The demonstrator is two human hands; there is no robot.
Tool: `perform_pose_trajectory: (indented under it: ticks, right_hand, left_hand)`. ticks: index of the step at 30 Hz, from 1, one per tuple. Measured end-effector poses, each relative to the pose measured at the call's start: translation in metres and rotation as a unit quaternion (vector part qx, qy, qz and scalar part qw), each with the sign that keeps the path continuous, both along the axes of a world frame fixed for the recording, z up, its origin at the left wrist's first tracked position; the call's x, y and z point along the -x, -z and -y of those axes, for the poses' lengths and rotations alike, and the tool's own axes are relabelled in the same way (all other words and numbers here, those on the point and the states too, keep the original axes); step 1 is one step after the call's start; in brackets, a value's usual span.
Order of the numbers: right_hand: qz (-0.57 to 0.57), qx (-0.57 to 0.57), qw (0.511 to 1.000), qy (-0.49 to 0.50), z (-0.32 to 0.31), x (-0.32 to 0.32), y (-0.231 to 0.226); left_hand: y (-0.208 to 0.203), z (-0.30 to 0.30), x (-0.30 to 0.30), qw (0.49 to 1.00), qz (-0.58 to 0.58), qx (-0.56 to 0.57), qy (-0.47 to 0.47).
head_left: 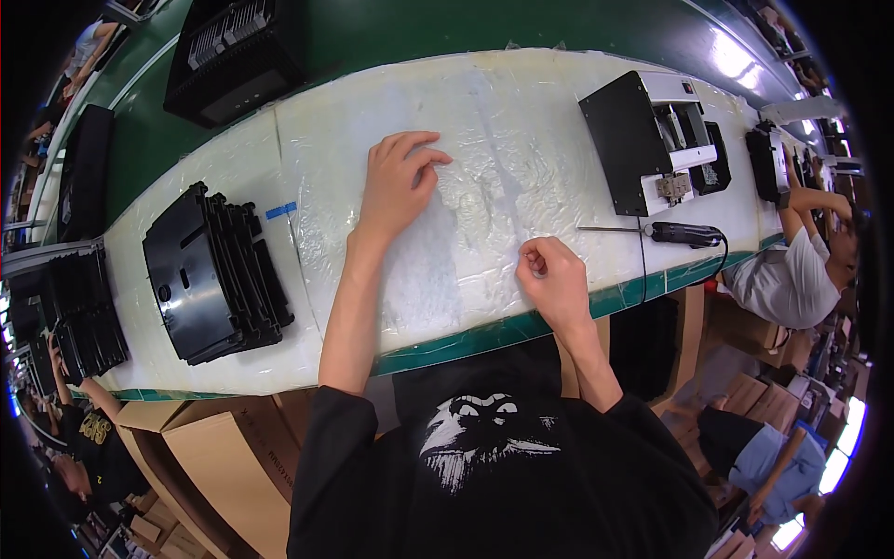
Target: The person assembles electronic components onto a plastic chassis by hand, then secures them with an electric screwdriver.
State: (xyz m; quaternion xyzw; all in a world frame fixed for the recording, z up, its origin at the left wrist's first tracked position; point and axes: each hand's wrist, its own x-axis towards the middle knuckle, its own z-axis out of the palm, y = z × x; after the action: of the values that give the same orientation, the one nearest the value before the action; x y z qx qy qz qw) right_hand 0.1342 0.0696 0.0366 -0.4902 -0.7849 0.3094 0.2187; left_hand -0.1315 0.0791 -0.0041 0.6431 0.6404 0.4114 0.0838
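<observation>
My left hand [399, 182] hovers over the middle of the plastic-covered worktable [484, 102], fingers apart and bent to the right, nothing in them. Nearer the front edge, my right hand [554, 278] is closed with thumb and forefinger pressed together; whatever may be between them is hidden or too small to name. Just to its right lies a black electric screwdriver [687, 234] with a long thin bit pointing left and a cord. Behind the screwdriver stands a black and white screw feeder [643, 140]. To the left rests a stack of glossy black plastic panels [209, 279].
A strip of blue tape [280, 210] marks the table near the stack. Beyond the far edge, a large black device [237, 61] sits on a green surface [391, 28]. Cardboard boxes [233, 466] stand below the front edge. Other people work at both sides.
</observation>
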Motion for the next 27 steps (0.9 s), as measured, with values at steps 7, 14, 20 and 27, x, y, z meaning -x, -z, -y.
perform_pose_trajectory:
  ticks: [7,14,20,27]
  right_hand:
    - [0.006,-0.02,1.0,-0.001,-0.001,-0.001,0.004]
    - [0.002,0.002,1.0,0.004,0.0,0.0,0.0]
    - [0.002,-0.004,1.0,0.002,0.0,0.001,-0.007]
    - [0.005,0.009,1.0,0.005,0.0,0.001,-0.002]
  left_hand:
    - [-0.001,0.001,0.0,1.0,0.0,0.008,0.006]
    - [0.0,0.0,0.001,1.0,-0.003,0.008,0.005]
    - [-0.001,0.0,0.0,1.0,-0.001,0.006,0.007]
    - [-0.002,0.001,0.001,1.0,-0.006,0.009,0.005]
